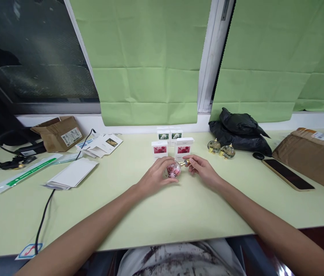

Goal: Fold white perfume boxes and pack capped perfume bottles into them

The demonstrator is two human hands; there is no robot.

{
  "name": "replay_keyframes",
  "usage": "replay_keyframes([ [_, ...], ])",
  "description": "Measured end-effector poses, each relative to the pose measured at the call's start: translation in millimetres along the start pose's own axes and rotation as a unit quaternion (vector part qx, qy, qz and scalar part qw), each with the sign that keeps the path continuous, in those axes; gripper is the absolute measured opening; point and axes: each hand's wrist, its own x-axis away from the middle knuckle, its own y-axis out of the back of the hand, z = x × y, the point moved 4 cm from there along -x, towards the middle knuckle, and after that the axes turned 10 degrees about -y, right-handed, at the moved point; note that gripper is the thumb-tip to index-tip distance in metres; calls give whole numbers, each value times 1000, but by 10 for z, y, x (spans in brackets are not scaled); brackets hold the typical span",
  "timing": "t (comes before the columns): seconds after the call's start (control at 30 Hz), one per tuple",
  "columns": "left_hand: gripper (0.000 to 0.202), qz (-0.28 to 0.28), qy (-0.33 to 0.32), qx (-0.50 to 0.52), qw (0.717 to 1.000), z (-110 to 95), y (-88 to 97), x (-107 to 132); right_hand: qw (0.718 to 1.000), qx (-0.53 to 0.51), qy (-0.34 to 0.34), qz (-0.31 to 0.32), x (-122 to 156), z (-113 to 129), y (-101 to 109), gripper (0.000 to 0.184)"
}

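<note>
My left hand [154,174] curls round a small round glass bottle with a pink rose inside [173,169], lying on its side on the pale green table [179,214]. My right hand [202,168] pinches the bottle's gold cap [185,163] between fingers and thumb. Just behind the hands stand two white boxes with pink flower pictures [159,149] [184,147], and behind those two white boxes with white flower pictures [169,135].
Two gold-capped round bottles [221,148] sit right of the boxes, before black plastic bags [239,130]. A phone [287,174] and a brown parcel [314,157] lie at right. At left: white envelopes [72,173], cards [101,143], a black cable [45,211], an open carton [60,133].
</note>
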Motion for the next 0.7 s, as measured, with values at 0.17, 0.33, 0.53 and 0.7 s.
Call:
replay_keyframes([
  [0.17,59,-11,8,-10,1000,2,5,1,1000,16,12,3,19,31,-36,47],
  [0.33,61,-18,14,-15,1000,10,4,9,1000,19,10,0,41,59,-63,43],
  [0.53,72,-16,46,-14,999,71,-27,50,996,70,52,-7,63,124,-59,36],
  [0.7,87,-22,73,-4,997,102,-35,80,994,82,66,-20,45,112,-25,36],
])
